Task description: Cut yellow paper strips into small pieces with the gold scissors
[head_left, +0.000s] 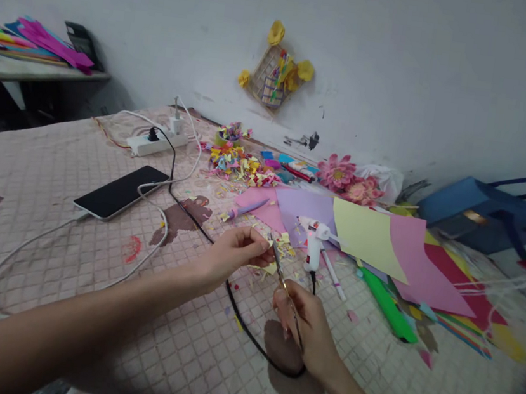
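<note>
My left hand [241, 252] is closed in a pinch at the middle of the table, with a small pale yellow paper piece [270, 242] at its fingertips. Slim metal scissors [279, 266] are in my right hand [307, 324], their tips reaching up to that paper. Whether the blades are apart is too small to tell. Yellow paper scraps [285, 249] lie beneath and beyond the tips. Just right of them is a white glue gun [314, 251], its black cord [247, 329] looping below my hands.
A phone [122, 192] on a white cable and a power strip [154, 143] lie left. Behind are a pile of colourful paper bits [235, 165] and pink flowers [336, 171]. Coloured sheets [368, 232], a green cutter-like tool [386, 305] and a blue bag [482, 211] are right.
</note>
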`<control>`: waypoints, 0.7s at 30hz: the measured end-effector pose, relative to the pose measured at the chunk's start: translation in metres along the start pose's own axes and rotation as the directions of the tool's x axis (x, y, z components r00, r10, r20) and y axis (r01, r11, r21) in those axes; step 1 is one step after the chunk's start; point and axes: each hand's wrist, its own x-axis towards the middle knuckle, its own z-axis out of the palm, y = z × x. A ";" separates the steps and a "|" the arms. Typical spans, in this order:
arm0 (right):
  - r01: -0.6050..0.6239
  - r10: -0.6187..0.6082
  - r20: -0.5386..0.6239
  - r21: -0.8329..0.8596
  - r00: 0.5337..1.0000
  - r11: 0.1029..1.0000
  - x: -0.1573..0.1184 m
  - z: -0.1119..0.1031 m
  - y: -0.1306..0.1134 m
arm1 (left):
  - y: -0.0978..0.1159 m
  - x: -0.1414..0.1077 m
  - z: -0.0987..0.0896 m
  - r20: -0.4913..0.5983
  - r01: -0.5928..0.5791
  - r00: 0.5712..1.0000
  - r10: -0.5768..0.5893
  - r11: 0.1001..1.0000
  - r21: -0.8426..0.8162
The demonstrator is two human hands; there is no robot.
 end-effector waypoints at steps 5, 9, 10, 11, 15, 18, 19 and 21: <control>-0.004 0.004 -0.005 -0.016 1.000 1.000 0.000 -0.001 0.000 | 0.000 0.000 0.000 0.000 0.004 1.000 -0.004 1.000 -0.006; -0.005 0.004 -0.011 -0.032 1.000 0.999 0.000 -0.001 0.000 | 0.001 0.000 0.001 -0.004 0.002 1.000 -0.002 1.000 -0.008; -0.004 0.003 -0.011 -0.037 1.000 0.999 0.001 -0.001 -0.001 | 0.001 0.000 0.001 -0.005 0.000 1.000 0.000 1.000 -0.010; -0.004 0.003 -0.011 -0.042 1.000 0.999 0.001 -0.001 -0.001 | 0.001 0.000 0.002 -0.007 0.001 1.000 -0.001 1.000 -0.011; 0.001 -0.002 -0.013 -0.064 1.000 0.998 0.001 -0.001 -0.002 | 0.001 0.000 0.002 -0.003 0.005 1.000 -0.005 1.000 -0.009; 0.001 -0.002 -0.012 -0.063 1.000 0.998 0.001 -0.002 -0.002 | 0.001 0.000 0.002 0.006 0.002 1.000 -0.002 1.000 -0.010; -0.003 0.002 -0.007 -0.057 1.000 0.998 0.001 -0.002 -0.001 | 0.001 0.000 0.001 0.008 0.001 1.000 -0.001 1.000 -0.014; -0.015 0.015 0.008 -0.039 1.000 0.999 0.000 -0.002 -0.001 | 0.002 0.000 0.000 0.023 -0.002 1.000 0.002 1.000 -0.015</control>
